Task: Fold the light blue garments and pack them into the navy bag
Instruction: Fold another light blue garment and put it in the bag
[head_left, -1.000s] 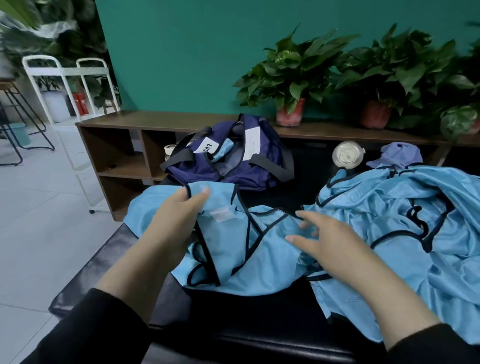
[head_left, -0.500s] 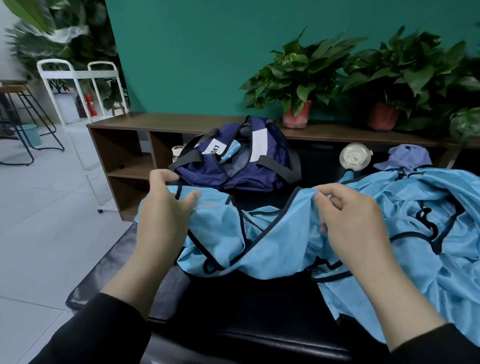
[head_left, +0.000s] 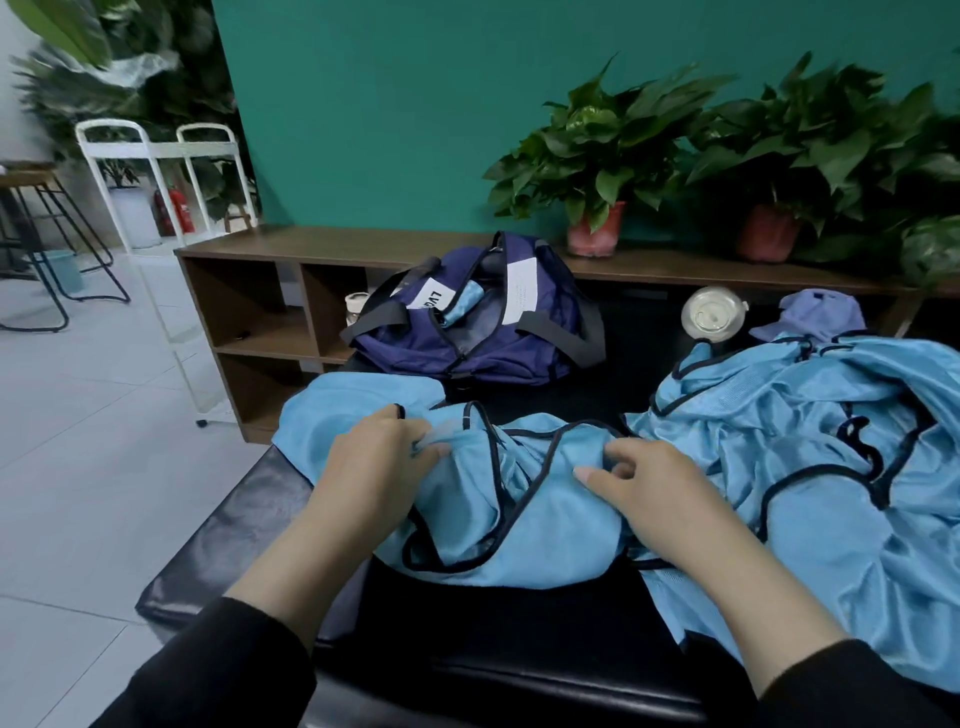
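Observation:
A light blue garment (head_left: 524, 499) with dark trim lies bunched on the black padded bench (head_left: 244, 525) in front of me. My left hand (head_left: 376, 470) pinches its fabric near a small white label at the garment's left part. My right hand (head_left: 652, 486) has its fingers curled into the fabric at the garment's right part. The navy bag (head_left: 478, 338) sits unzipped behind the garment, with a bit of light blue cloth showing inside. A heap of more light blue garments (head_left: 831, 447) lies to the right.
Behind the bench runs a low wooden shelf (head_left: 270, 296) holding potted plants (head_left: 597, 156). A clear round-lidded bottle (head_left: 714, 314) and a lilac cap (head_left: 815, 317) sit behind the heap. White tiled floor (head_left: 88, 441) lies to the left.
Both hands lowered the garment from a raised, stretched hold back onto the bench and moved closer together, so the fabric now lies bunched.

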